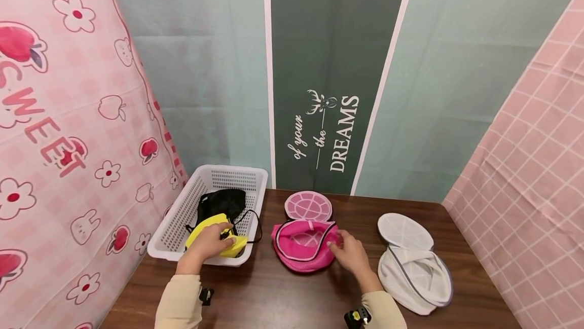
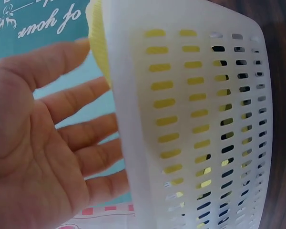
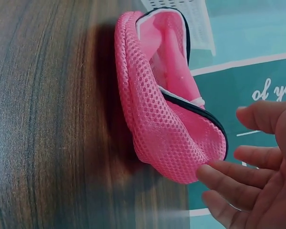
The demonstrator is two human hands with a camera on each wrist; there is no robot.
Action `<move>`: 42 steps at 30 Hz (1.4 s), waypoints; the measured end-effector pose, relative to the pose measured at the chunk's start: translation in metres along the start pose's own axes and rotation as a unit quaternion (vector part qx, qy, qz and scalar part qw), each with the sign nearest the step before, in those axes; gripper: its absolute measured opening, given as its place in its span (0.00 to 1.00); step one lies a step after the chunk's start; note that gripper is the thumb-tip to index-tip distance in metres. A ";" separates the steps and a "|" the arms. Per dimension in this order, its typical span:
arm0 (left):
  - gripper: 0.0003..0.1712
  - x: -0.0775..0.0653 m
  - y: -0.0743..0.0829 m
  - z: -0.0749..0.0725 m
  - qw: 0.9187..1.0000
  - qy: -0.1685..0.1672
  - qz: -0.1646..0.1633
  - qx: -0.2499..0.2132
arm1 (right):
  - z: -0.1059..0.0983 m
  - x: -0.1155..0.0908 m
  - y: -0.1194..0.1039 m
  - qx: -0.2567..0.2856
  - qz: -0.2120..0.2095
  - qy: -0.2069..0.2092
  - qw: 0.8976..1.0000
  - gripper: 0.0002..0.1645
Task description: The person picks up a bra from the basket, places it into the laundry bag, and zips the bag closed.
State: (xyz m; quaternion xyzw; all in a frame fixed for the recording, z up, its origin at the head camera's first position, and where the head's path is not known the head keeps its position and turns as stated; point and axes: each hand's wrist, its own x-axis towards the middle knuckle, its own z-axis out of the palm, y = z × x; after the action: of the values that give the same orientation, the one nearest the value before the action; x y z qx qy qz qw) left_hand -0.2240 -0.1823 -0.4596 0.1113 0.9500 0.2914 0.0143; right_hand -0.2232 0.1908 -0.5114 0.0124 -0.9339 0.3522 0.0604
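The left hand [image 1: 208, 242] touches the yellow cloth [image 1: 235, 249] in the white basket [image 1: 228, 168], though whether it grips I cannot tell, while the right hand [image 1: 353, 258], grasping nothing, should only lightly steady the pink mesh bag [image 1: 310, 264] it touches on the table [image 1: 269, 298].

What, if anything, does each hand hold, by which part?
Left hand: at the yellow item; a hold cannot be told. Right hand: holds nothing, open at the pink bag.

Brown table [image 1: 274, 298]: white basket [image 1: 166, 253], pink bag [image 1: 305, 263], white bag [image 1: 406, 281].
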 end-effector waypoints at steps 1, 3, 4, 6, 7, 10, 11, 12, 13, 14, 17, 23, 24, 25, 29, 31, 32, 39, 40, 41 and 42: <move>0.22 0.000 -0.001 0.000 1.000 -0.004 0.002 -0.003 | 0.001 0.001 -0.001 -0.004 -0.002 0.006 1.000 0.26; 0.21 -0.001 -0.002 0.001 1.000 -0.008 0.004 -0.011 | 0.004 0.002 -0.002 -0.010 0.001 0.020 1.000 0.23; 0.20 -0.001 -0.002 0.001 1.000 -0.009 0.006 -0.014 | 0.005 0.003 -0.003 -0.013 0.002 0.026 1.000 0.21; 0.17 -0.001 -0.004 0.001 1.000 -0.013 0.011 -0.019 | 0.007 0.005 -0.004 -0.015 0.003 0.035 0.999 0.18; 0.16 0.000 -0.004 0.001 1.000 -0.016 0.013 -0.021 | 0.008 0.006 -0.005 -0.016 0.005 0.037 0.999 0.16; 0.15 0.000 -0.006 0.001 0.999 -0.024 0.022 -0.022 | 0.011 0.008 -0.008 -0.022 0.015 0.043 0.999 0.12; 0.15 0.000 -0.007 0.001 0.999 -0.028 0.027 -0.019 | 0.013 0.009 -0.009 -0.026 0.019 0.045 0.998 0.11; 0.14 0.000 -0.008 0.001 0.999 -0.030 0.031 -0.016 | 0.014 0.010 -0.009 -0.030 0.023 0.047 0.998 0.11; 0.14 0.000 -0.008 0.001 0.999 -0.031 0.035 -0.014 | 0.015 0.011 -0.010 -0.033 0.027 0.050 0.998 0.11; 0.13 0.000 -0.009 0.001 0.999 -0.033 0.038 -0.012 | 0.017 0.012 -0.010 -0.036 0.029 0.053 0.998 0.12; 0.11 0.001 -0.008 0.001 0.998 -0.042 0.045 -0.006 | 0.021 0.015 -0.010 -0.038 0.037 0.060 0.997 0.14; 0.10 0.000 -0.005 0.000 0.997 -0.059 0.046 -0.019 | 0.028 0.020 -0.010 -0.034 0.052 0.076 0.995 0.17; 0.10 -0.001 -0.004 0.000 0.997 -0.060 0.046 -0.021 | 0.029 0.021 -0.009 -0.035 0.052 0.081 0.995 0.17; 0.09 -0.001 -0.004 0.000 0.997 -0.059 0.051 -0.020 | 0.030 0.022 -0.009 -0.034 0.054 0.084 0.994 0.16; 0.07 0.000 -0.003 -0.001 0.997 -0.036 0.074 -0.007 | 0.032 0.022 -0.006 -0.017 0.065 0.096 0.993 0.14; 0.06 0.001 -0.003 -0.001 0.997 -0.017 0.081 0.004 | 0.032 0.021 -0.006 0.022 0.069 0.093 0.993 0.11; 0.07 0.002 -0.003 -0.001 0.997 -0.006 0.082 0.012 | 0.031 0.021 -0.006 0.047 0.071 0.090 0.992 0.10; 0.06 0.006 0.001 -0.005 0.993 0.052 0.086 0.066 | 0.029 0.020 -0.010 0.257 0.103 0.060 0.959 0.10; 0.06 0.006 0.001 -0.006 0.993 0.057 0.079 0.074 | 0.029 0.021 -0.011 0.282 0.112 0.059 0.951 0.11; 0.04 0.006 0.002 -0.007 0.992 0.060 0.067 0.084 | 0.029 0.021 -0.011 0.304 0.122 0.059 0.943 0.13; 0.03 0.006 0.002 -0.008 0.992 0.063 0.054 0.092 | 0.029 0.021 -0.011 0.320 0.130 0.058 0.937 0.16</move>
State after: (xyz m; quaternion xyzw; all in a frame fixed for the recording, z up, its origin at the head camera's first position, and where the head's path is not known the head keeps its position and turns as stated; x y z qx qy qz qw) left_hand -0.2306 -0.1833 -0.4512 0.1449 0.9643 0.2097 -0.0712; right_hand -0.2461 0.1638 -0.5229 -0.1107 -0.7601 0.6374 0.0609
